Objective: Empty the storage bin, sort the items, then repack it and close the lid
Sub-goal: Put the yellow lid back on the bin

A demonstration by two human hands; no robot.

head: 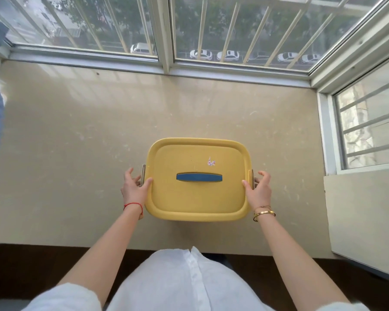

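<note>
Shirt (166,279): your white shirt is filling the nearest part of the view, with both bare forearms reaching forward over the ledge edge.
Left hand (134,188): you are resting its thumb on the lid's left edge while the fingers are curling loosely beside the left latch (143,175); whether they are actually gripping it is hard to tell. A red string is circling the wrist.
Right hand (259,189): you are mirroring that here, thumb lying on the lid's right edge, fingers half-curled next to the right latch (253,178); two gold bangles are sitting on the wrist.
Storage bin (198,217): you are keeping it on the beige stone ledge (76,131), near the front edge, between your hands.
Lid (198,194): it is sitting closed and flat, yellow, with a recessed blue handle (199,177) at its centre and a small sticker (212,162) just beyond that.
Handling: you are probably dealing with stiff, smooth moulded plastic, not fragile; the weight depends on hidden contents. Likely you are needing to free both side latches first, then lift by the blue handle.
Window (189,30): barred panes are rising beyond the ledge, with parked cars showing below.
</note>
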